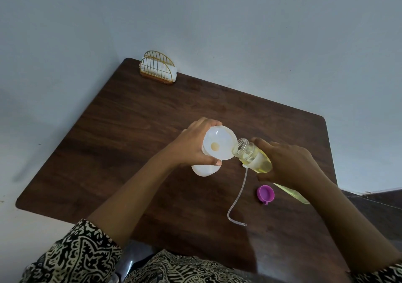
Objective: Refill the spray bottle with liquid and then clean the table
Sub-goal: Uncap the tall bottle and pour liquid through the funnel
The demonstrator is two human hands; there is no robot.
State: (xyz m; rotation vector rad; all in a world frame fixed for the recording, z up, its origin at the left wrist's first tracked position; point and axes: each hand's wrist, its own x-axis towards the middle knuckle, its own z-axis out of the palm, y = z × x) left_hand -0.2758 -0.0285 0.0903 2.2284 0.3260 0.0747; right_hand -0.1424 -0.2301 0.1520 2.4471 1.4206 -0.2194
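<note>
The spray bottle [204,170], white and translucent, stands upright near the middle of the worktop [130,152] with a white funnel [219,144] seated in its neck. The left hand [195,145] wraps its fingers and thumb round the funnel's rim and steadies it. Just beside it, the right hand [289,163] grips a clear refill bottle [252,154] of yellow liquid, tilted so its open mouth nearly meets the funnel's edge. The step is the pour, and no stream is visible. To do it well, the mouth should come over the bowl rather than the rim. The tilt should rise slowly so the funnel drains as fast as it fills. A thin dip tube [237,197] curls toward the near edge, and a purple cap [265,193] lies toward the right edge. A wire napkin holder [157,68] sits at the far left corner.
</note>
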